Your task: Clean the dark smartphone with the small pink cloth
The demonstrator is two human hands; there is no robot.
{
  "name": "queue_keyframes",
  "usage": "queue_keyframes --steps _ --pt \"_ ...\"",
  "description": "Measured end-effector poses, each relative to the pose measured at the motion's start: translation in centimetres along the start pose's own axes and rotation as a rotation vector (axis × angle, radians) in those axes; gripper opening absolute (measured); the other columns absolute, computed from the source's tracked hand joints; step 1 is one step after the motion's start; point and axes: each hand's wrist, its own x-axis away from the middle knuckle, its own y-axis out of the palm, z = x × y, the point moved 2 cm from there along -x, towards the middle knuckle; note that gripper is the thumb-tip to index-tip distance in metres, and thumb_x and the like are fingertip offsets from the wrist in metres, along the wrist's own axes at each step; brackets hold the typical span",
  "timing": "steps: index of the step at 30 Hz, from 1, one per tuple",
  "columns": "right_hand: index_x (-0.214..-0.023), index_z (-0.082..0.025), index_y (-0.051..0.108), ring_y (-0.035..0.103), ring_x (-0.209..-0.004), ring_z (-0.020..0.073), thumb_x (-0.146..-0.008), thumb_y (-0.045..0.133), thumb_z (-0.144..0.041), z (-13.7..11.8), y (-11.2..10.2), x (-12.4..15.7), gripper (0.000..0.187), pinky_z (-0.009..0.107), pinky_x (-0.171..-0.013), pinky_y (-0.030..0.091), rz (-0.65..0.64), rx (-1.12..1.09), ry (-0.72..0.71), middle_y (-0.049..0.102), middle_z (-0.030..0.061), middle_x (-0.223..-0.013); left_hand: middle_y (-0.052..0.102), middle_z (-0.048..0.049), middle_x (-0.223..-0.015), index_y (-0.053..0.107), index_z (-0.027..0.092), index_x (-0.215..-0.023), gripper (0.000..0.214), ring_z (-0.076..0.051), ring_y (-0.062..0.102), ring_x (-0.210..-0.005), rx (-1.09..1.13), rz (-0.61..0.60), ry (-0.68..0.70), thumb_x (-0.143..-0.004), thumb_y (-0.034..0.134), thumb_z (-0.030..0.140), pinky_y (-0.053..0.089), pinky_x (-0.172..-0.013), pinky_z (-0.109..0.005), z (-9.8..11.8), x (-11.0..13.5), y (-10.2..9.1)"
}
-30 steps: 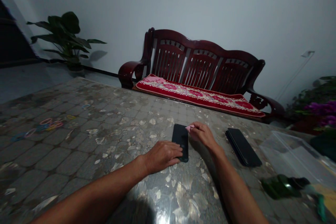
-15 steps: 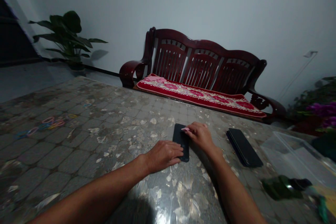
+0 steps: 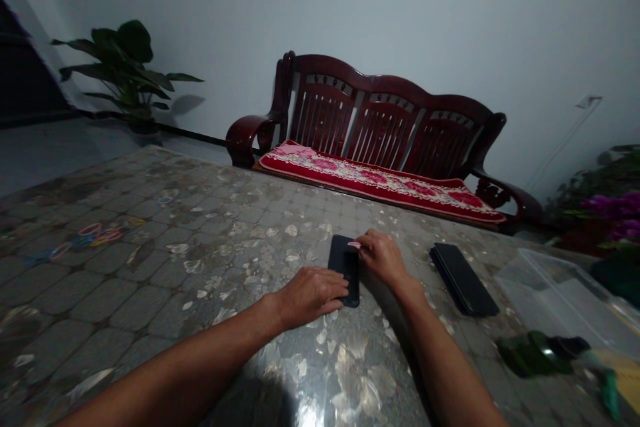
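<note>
A black smartphone (image 3: 339, 255) lies flat on the patterned table, its screen partly covered by my hands. My left hand (image 3: 313, 292) holds its lower part against the table, fingers across the screen and thumb near the bottom edge. At the upper right of the phone my right hand (image 3: 383, 257) is closed in a pinch on a small pink piece (image 3: 354, 245). This piece lies over the screen's top area; most of it is hidden by the fingers, and its kind is not clear.
Right of my hands lies a black phone case or wallet (image 3: 464, 279). Beyond it are a clear plastic box (image 3: 555, 287) and a green bottle (image 3: 533, 353) on its side. Colourful rings (image 3: 100, 235) lie at left. A wooden bench (image 3: 380, 90) stands behind the table.
My right hand has shifted slightly with the pink piece near the phone's top right. My left hand stays on the phone. The view has moved a little.
</note>
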Motion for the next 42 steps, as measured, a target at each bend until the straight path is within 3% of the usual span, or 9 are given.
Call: queue_keyframes --steps 3,7,15,23,27,32,39,42 --pt "-0.099 -0.023 0.076 0.060 -0.085 0.0189 -0.093 0.055 -0.015 -0.1 0.5 -0.1 0.023 0.030 -0.076 0.035 0.066 0.076 0.059 0.068 0.0051 -0.091 0.076 -0.0030 -0.114 0.072 0.022 -0.111 0.020 -0.021 0.069 -0.112 -0.002 0.014 -0.002 -0.094 0.064 0.028 0.051 -0.102 -0.033 -0.1 0.1 0.2" --pt "-0.098 -0.023 0.076 0.061 -0.085 0.0189 -0.096 0.056 -0.020 -0.4 1.2 0.0 0.020 0.031 -0.077 0.035 0.038 0.080 0.045 0.069 0.0056 -0.091 0.076 -0.0033 -0.114 0.072 0.021 -0.112 0.021 -0.021 0.069 -0.113 0.003 0.012 -0.009 -0.094 0.064 0.028 0.051 -0.102 -0.033 -0.1 0.0 0.1" --pt "-0.101 -0.024 0.078 0.065 -0.082 0.0157 -0.095 0.061 -0.029 -0.4 -0.1 -0.1 0.019 0.025 -0.074 0.041 -0.218 -0.139 -0.102 0.073 0.0031 -0.092 0.075 -0.0029 -0.118 0.071 0.022 -0.112 0.021 -0.021 0.068 -0.115 0.001 -0.035 -0.027 -0.093 0.066 0.025 0.050 -0.103 -0.033 0.2 -0.1 -0.3" --pt "-0.106 -0.024 0.076 0.063 -0.090 0.0190 -0.098 0.051 -0.022 -1.0 0.1 -0.6 0.026 0.028 -0.079 0.038 -0.020 0.098 0.124 0.070 0.0066 -0.099 0.075 -0.0026 -0.116 0.072 0.022 -0.112 0.021 -0.021 0.069 -0.114 -0.005 -0.027 -0.036 -0.093 0.066 0.026 0.049 -0.105 -0.034 0.2 0.0 -0.2" --pt "-0.104 -0.022 0.076 0.062 -0.089 0.0182 -0.098 0.053 -0.022 -1.2 0.7 -0.5 0.024 0.028 -0.079 0.037 -0.058 0.103 0.085 0.070 0.0064 -0.098 0.074 -0.0039 -0.120 0.072 0.022 -0.114 0.022 -0.021 0.068 -0.115 -0.018 -0.047 -0.043 -0.094 0.064 0.028 0.050 -0.105 -0.034 0.1 -0.1 -0.2" --pt "-0.100 -0.023 0.077 0.063 -0.086 0.0162 -0.096 0.059 -0.027 -1.6 0.4 -0.3 0.019 0.025 -0.075 0.038 -0.174 -0.045 -0.047 0.072 0.0032 -0.095 0.075 -0.0029 -0.119 0.072 0.023 -0.113 0.021 -0.020 0.067 -0.117 -0.013 -0.052 -0.042 -0.095 0.063 0.028 0.049 -0.105 -0.032 0.3 -0.2 -0.3" --pt "-0.108 -0.024 0.075 0.062 -0.092 0.0187 -0.099 0.052 -0.024 -2.0 1.2 -1.5 0.024 0.028 -0.078 0.037 0.022 0.063 0.118 0.070 0.0059 -0.101 0.074 -0.0036 -0.120 0.072 0.022 -0.113 0.022 -0.021 0.068 -0.115 -0.024 -0.017 -0.035 -0.096 0.062 0.029 0.048 -0.106 -0.034 0.2 -0.1 0.0" --pt "-0.106 -0.024 0.076 0.062 -0.093 0.0194 -0.098 0.054 -0.023 -2.4 1.8 -1.8 0.023 0.029 -0.080 0.037 0.001 0.075 0.066 0.070 0.0066 -0.099 0.074 -0.0037 -0.120 0.073 0.022 -0.111 0.021 -0.020 0.069 -0.114 -0.035 -0.012 -0.036 -0.096 0.062 0.030 0.049 -0.106 -0.033 0.4 -0.3 0.2"
